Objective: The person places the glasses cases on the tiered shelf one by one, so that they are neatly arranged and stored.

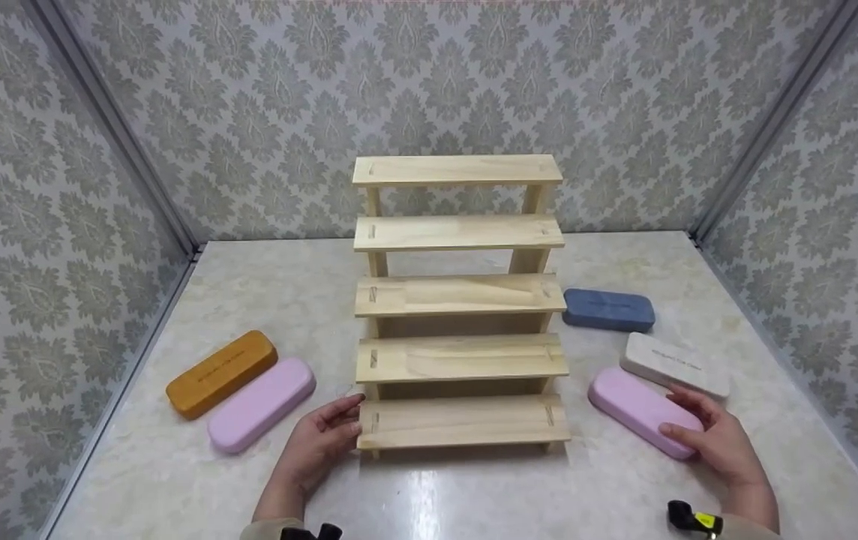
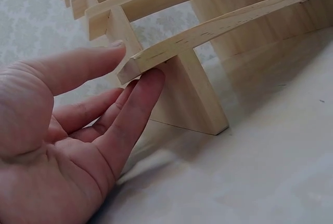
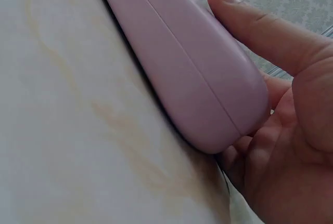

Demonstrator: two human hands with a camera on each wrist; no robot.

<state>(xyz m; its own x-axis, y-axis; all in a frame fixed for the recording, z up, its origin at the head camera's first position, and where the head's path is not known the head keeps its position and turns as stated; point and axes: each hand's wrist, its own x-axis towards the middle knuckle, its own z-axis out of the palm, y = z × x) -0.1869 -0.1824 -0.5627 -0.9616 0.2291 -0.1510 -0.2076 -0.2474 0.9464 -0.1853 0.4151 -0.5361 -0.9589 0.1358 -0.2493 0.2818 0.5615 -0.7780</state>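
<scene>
A stepped wooden display rack (image 1: 463, 296) with several plank shelves stands mid-table. My left hand (image 1: 318, 439) is at the left end of its lowest shelf (image 1: 466, 424). In the left wrist view, the fingers (image 2: 148, 86) reach under the plank's end, and the thumb is at its upper corner. On the right, my right hand (image 1: 721, 439) grips the near end of a pink glasses case (image 1: 639, 409), thumb on one side and fingers on the other. The right wrist view shows this case (image 3: 192, 63) close along the tabletop, its lid seam closed.
Beyond the gripped case lie a white glasses case (image 1: 676, 364) and a blue case (image 1: 609, 310), the blue one close by the rack's right side. At left, an orange case (image 1: 223, 373) lies alongside another pink case (image 1: 262, 405). Patterned walls (image 1: 429, 90) enclose the table.
</scene>
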